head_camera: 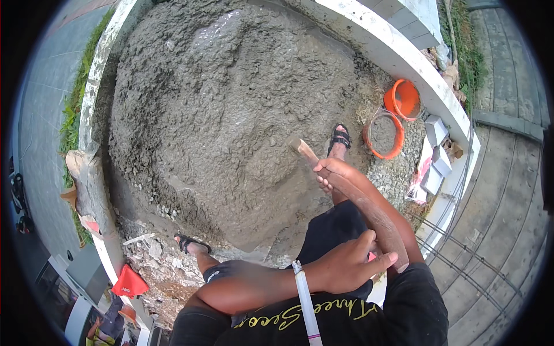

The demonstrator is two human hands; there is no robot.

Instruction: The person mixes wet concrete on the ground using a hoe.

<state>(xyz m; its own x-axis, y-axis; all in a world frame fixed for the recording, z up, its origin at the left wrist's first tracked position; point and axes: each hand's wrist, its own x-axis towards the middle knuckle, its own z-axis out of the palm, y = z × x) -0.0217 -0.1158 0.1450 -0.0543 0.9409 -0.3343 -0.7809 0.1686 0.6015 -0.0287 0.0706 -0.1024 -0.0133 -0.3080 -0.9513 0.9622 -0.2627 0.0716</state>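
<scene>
My right hand (331,174) is closed around the curved wooden handle (350,190) of a long tool. Nearer my body, my left hand (357,261) lies at the handle's rear end, thumb and forefinger spread against the wood, its other fingers mostly hidden. The handle's far end meets a broad bed of wet grey concrete or mortar (225,112); no tool head shows. To the right stand two orange buckets, the nearer one (400,140) holding grey mix and the farther one (394,97) with residue inside. A lit cigarette (306,298) juts up close to the camera.
Low white walls (415,56) border the mix. White blocks (433,179) and a torn bag (419,184) lie at right, beside thin steel bars (476,259). My sandalled feet stand apart at the mix. Rubble (160,264) and a red cloth-like item (130,281) are lower left, near a partly visible person.
</scene>
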